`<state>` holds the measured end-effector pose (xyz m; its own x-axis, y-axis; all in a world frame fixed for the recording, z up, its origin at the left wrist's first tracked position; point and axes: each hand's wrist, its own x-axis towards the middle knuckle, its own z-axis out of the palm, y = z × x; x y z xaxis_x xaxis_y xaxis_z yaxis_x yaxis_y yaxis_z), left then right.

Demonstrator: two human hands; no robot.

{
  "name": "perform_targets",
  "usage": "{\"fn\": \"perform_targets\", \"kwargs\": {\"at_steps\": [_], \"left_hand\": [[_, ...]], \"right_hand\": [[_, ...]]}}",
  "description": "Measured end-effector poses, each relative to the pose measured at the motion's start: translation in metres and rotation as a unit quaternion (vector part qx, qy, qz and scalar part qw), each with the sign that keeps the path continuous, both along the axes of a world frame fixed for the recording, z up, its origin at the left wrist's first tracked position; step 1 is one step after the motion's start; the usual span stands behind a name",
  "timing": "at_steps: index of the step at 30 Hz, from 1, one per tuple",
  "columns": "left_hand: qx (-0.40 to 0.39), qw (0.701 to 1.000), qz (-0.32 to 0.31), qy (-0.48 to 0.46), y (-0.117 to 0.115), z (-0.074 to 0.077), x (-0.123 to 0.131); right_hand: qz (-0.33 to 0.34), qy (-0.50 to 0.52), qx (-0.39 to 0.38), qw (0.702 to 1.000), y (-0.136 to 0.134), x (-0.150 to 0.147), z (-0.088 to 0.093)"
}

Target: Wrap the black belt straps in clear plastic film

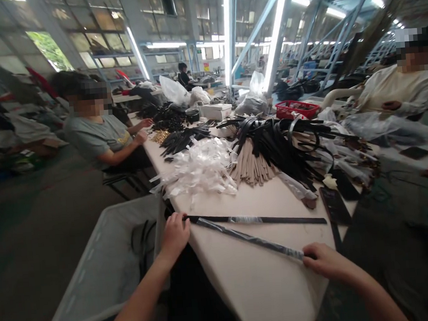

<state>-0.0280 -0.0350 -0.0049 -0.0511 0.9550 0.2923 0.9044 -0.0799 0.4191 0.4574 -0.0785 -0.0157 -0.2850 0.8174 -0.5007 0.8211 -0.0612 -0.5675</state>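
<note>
Currently 2 plastic-banded black belt straps (249,238) lie in a narrow V on the white desk (260,294). The left hand (173,236) closes over their meeting ends at the desk edge; the right hand (325,262) clamps the far end of 1. Beyond sit white plastic film (196,169), tan strips (253,162) and piled black belts (279,146). A grey bin (100,271) stands left of the desk, with a seated co-worker (98,134) farther along, under steel-framed factory windows (95,36).

Here we go, a bare left hand (173,236) and bare right hand (325,262), bare forearms (136,307) behind them, dark clothing (198,298) showing between
</note>
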Motion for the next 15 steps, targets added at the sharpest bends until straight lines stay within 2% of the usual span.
{"fn": "perform_targets", "kwargs": {"at_steps": [1,3,6,9,12,15], "left_hand": [[-0.023,0.999,0.018,-0.012,0.004,-0.004,-0.014],[-0.057,0.998,0.01,-0.039,0.01,-0.011,-0.027],[-0.056,0.996,-0.012,-0.072,0.016,-0.021,-0.025],[-0.067,0.991,-0.023,-0.113,0.021,-0.029,-0.023],[-0.096,0.985,-0.015,-0.142,0.026,-0.034,-0.029],[-0.112,0.979,-0.013,-0.172,0.027,-0.032,-0.03]], "right_hand": [[0.008,-0.025,0.024,0.999,0.004,-0.001,0.0],[0.012,-0.069,0.062,0.996,0.011,-0.006,-0.002],[0.006,-0.138,0.115,0.984,0.014,-0.016,-0.004],[-0.047,-0.198,0.228,0.952,0.009,-0.047,0.001],[-0.069,-0.131,0.357,0.922,0.003,-0.123,0.016],[0.023,0.011,0.384,0.923,0.006,-0.232,0.028]]}}
